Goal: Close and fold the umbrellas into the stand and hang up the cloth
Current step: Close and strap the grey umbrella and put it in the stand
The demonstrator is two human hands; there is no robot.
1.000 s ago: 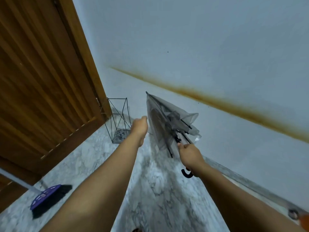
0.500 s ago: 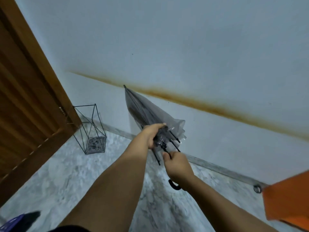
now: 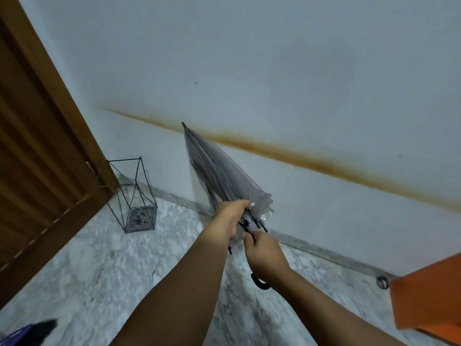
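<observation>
White wall [image 3: 274, 58] with a rusty streak fills most of the view, wooden door [image 3: 37, 146] on the left, marble floor [image 3: 99, 270] below. The wire umbrella stand [image 3: 134, 196] sits in the corner by the door. The clear grey umbrella [image 3: 219, 176] is collapsed, tip up, well apart from the stand. Left hand [image 3: 230, 217] is wrapped around its gathered canopy edge, right hand [image 3: 265, 257] is clenched on the shaft just above the black hook handle [image 3: 259, 283].
</observation>
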